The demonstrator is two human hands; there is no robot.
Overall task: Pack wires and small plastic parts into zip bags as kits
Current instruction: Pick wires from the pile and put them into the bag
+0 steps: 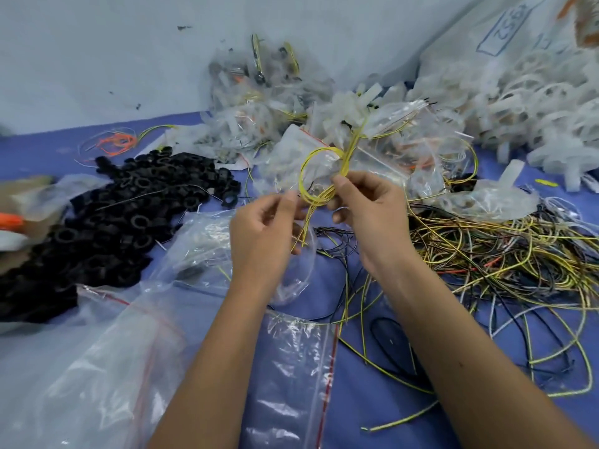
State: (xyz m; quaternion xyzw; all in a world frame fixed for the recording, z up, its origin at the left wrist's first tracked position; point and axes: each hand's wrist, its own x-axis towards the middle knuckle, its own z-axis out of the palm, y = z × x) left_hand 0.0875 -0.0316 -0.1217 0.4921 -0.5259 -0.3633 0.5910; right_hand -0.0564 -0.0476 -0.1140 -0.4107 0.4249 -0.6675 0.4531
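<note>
Between both hands (262,228) (369,212), yellow wire loop (316,176).

Black ring pile (107,218): its near-left part is blurred and cut by the left edge. Left of the pile, an orange-and-white object (9,226) is cropped and unidentifiable. Far right of it, the bag label (505,27) is partly legible.

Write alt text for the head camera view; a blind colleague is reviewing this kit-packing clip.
Two bare hands, left hand and right hand, pinch a looped bundle of yellow wires above a blue table. A heap of black plastic rings lies at left, tangled wires at right, and clear zip bags in front and behind.
</note>
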